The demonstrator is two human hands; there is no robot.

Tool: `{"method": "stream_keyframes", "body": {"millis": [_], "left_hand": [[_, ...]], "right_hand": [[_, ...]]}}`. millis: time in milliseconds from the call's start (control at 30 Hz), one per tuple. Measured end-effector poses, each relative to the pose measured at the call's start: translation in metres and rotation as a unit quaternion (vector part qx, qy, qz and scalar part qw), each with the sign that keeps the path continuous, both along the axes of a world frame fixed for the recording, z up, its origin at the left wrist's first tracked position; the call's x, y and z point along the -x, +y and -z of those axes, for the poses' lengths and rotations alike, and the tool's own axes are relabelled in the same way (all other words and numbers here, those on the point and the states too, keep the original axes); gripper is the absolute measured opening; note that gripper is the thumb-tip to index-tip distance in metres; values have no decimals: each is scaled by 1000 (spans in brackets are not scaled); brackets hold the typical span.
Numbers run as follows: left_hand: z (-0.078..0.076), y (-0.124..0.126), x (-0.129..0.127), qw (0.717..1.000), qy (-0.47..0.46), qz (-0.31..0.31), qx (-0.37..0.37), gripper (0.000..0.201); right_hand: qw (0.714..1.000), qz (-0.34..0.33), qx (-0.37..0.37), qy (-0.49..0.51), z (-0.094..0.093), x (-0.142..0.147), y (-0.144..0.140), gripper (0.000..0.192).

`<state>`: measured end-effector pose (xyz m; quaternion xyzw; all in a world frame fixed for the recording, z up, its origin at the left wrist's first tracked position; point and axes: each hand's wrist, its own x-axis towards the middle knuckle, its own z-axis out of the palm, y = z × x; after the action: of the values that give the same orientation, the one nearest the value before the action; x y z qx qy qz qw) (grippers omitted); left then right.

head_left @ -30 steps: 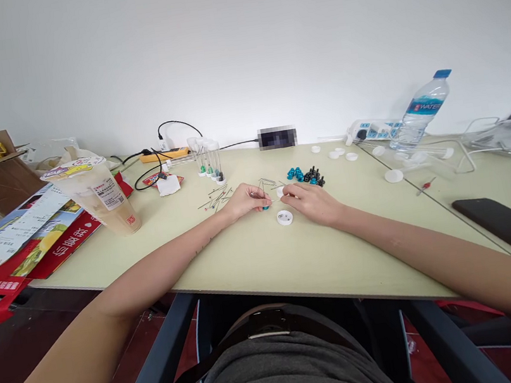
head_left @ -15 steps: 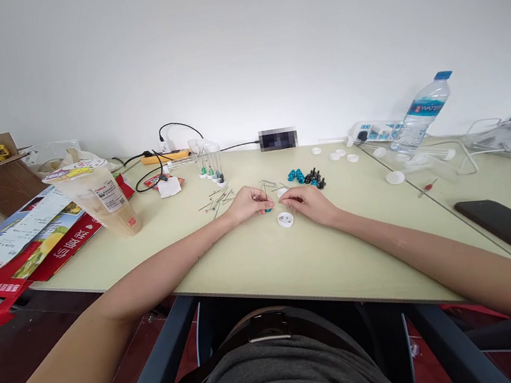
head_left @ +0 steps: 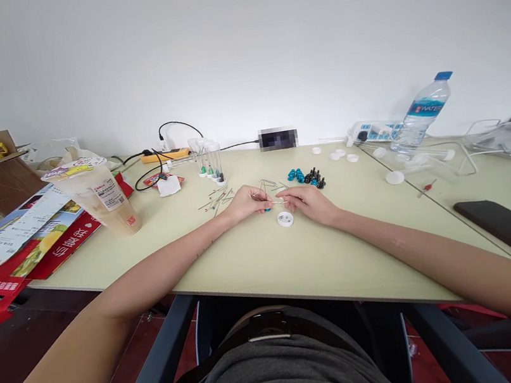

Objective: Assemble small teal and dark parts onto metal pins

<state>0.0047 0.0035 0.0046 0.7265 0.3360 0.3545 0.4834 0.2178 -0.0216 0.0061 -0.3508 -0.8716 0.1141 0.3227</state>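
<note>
Right hand (head_left: 311, 201) shifted nearer left hand (head_left: 247, 201), table (head_left: 266, 260) edge near

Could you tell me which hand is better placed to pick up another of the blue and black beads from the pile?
Probably the right hand: the bead pile lies just beyond its fingers, while the left hand is farther off, pinching the thin pin.

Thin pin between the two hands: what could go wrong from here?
The pin is pinched by the fingertips of the left hand and right hand; it might bend or slip. The blue bead under the left hand could roll off. A forearm might nudge the white cap.
</note>
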Motion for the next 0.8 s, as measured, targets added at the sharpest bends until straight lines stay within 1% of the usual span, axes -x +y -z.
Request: {"method": "stream_keyframes", "body": {"millis": [67,133,200,300,367,433,533,633,800], "left_hand": [[0,-2,-1,1000,2,-3,-6,30],[-1,-2,-2,1000,3,-6,-6,30],[-1,-2,-1,1000,1,-5,-3,29],[-1,-1,0,1000,-4,-4,0,28],[-1,0,0,1000,-5,-3,1,29],[0,0,0,1000,-4,-1,-2,30],[1,0,0,1000,-6,3,-5,31],[2,0,-1,1000,-13,9,-2,31],[2,-2,-2,1000,-20,2,0,29]], "right_hand": [[999,8,41,22,1,0,2,31],[999,15,45,20,1,0,1,29],[1000,22,-5,-4,0,0,-1,25],[991,41,-113,-53,-1,2,-5,23],[985,47,-151,-76,-1,2,-7,26],[982,42,-162,-86,-1,2,-7,29],[985,34,-150,-81,0,2,-6,30],[990,32,-121,-71,0,3,-5,30],[998,26,-43,-47,-4,7,-6,26]]}}
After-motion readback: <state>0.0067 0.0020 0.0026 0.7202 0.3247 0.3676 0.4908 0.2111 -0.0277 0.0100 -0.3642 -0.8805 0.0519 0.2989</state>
